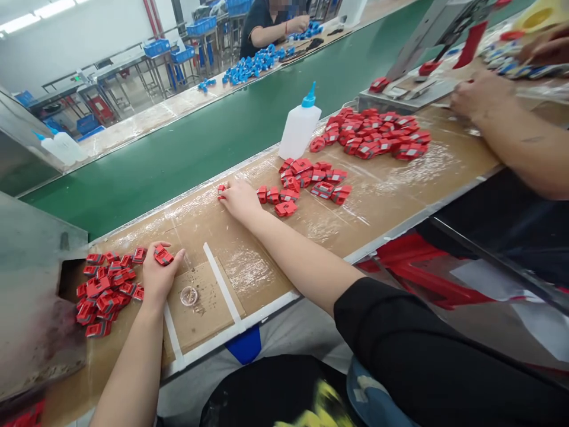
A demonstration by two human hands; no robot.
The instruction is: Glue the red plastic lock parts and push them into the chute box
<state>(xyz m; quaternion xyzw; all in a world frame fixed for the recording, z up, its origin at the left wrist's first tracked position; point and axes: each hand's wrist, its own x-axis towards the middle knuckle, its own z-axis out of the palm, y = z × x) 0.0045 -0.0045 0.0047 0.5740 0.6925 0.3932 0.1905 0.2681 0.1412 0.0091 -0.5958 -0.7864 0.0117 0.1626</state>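
Observation:
My left hand (159, 277) is over the left part of the table and holds a small red plastic piece (163, 255) with grey trim, thumb out to the side. Just left of it lies a loose pile of similar red and grey pieces (104, 287). My right hand (240, 200) reaches farther out, its fingertips closed on another small red piece (221, 190), mostly hidden by the fingers. Beside that wrist sits a second pile of red pieces (306, 178). Near my left hand, a small clear round dish (189, 296) rests on a cardboard sheet (208, 323).
A white squeeze bottle (300, 127) with a blue cap stands behind the piles. More red pieces (377, 133) lie by a metal press (409, 89), near a co-worker's arm (511, 124). A green conveyor belt (200, 142) runs behind. A metal housing (40, 296) borders the left.

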